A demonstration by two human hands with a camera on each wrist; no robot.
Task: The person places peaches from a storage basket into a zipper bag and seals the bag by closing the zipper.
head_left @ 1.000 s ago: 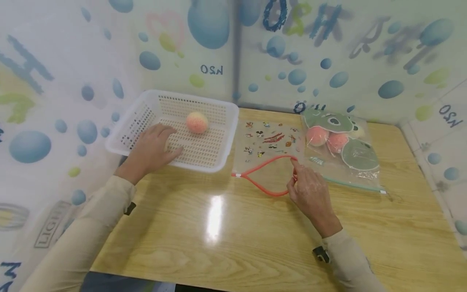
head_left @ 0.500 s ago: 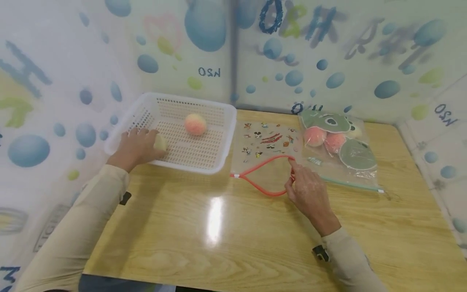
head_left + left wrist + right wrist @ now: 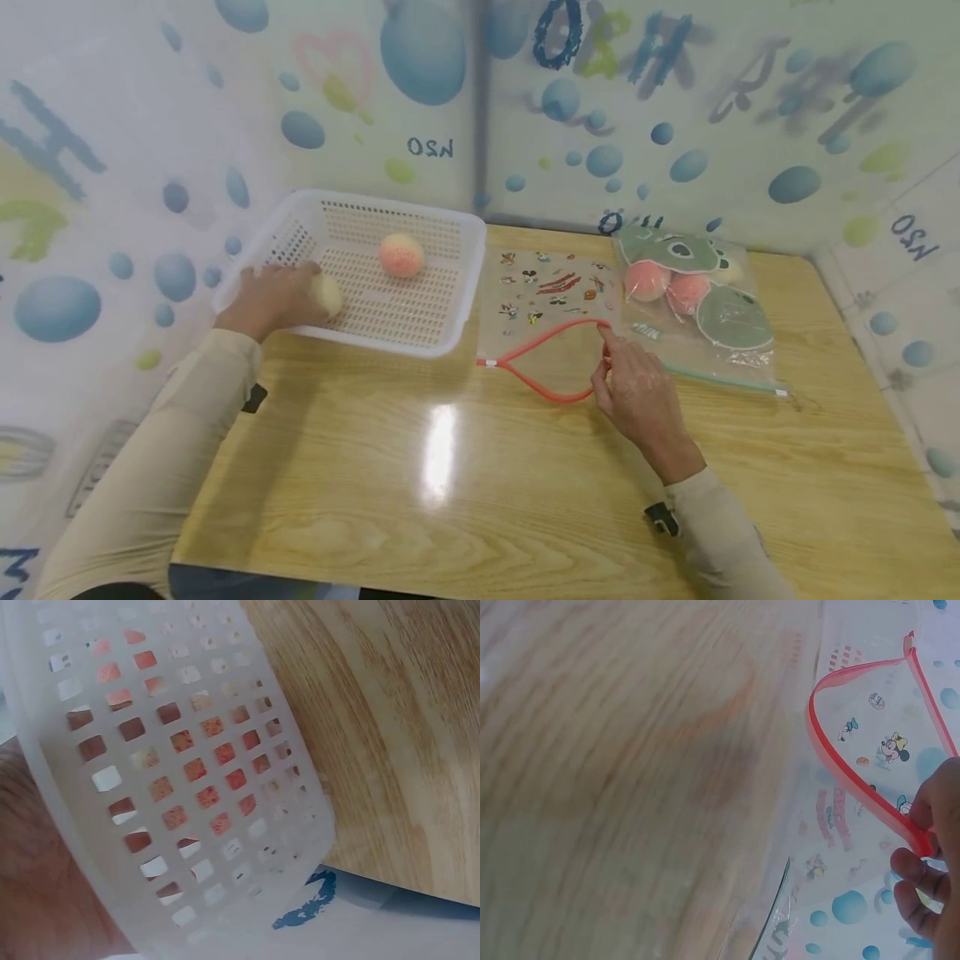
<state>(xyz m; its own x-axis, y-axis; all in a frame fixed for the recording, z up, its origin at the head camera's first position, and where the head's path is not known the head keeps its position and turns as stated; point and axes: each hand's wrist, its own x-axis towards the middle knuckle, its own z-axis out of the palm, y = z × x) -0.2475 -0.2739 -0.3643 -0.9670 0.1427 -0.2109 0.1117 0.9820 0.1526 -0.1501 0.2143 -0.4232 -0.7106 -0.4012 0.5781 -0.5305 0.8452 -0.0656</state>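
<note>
From the head: left hand [image 3: 273, 293] over the left end of the white basket [image 3: 471, 267], curled on the pale ball [image 3: 327, 297], apparently in a grip from its left side. Sits inside the basket, just right of the knuckles; round, so without a long axis to line up. Near it, farther from the body and to the right, a loose pink ball [image 3: 402, 255], untouched. Right of the basket, flat on the table [image 3: 450, 533], the red-rimmed bag [image 3: 558, 296], its mouth longest from slider at left to right hand [image 3: 641, 387] at right. Likely to matter most: the bearing from ball to mouth, rightward and slightly toward the body, across the basket's wall; left hand nearest the ball, right hand at the mouth.

From the left wrist: mostly basket wall, and through its holes a red-flecked shape [image 3: 207, 796]. Cannot tell which ball, nor see the fingertips.

From the right wrist: finger and thumb clamped on the red rim, opposite the slider, at the end of a spread loop.
</note>
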